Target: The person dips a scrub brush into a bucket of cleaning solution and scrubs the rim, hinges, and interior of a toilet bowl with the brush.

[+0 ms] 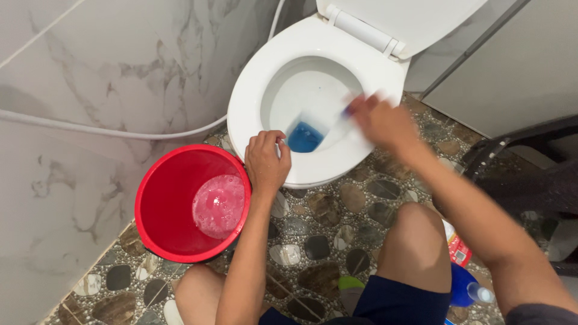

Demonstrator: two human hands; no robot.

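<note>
**Marble Walls, Pebble Floor**

I crouched in a small bathroom. To my left rose a wall (90, 72) of white marble-look tiles veined with grey, a pale hose (108, 129) running across it. The floor (319, 241) was pebble mosaic, brown and grey stones set in light grout. A grey panel (512, 66) stood at right.

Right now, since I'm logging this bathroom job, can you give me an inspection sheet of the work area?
Surface: pebble-pattern floor, looks dry.
Job's things: white toilet, seat down, lid up, blue water in bowl.
Clutter: red bucket with foamy water; blue bottle by right knee.
Grippers: left hand grips the seat rim; right hand, blurred, holds a brush handle.
Cables: white hose along wall.
Surroundings: marble-look wall; dark chair at right.
</note>
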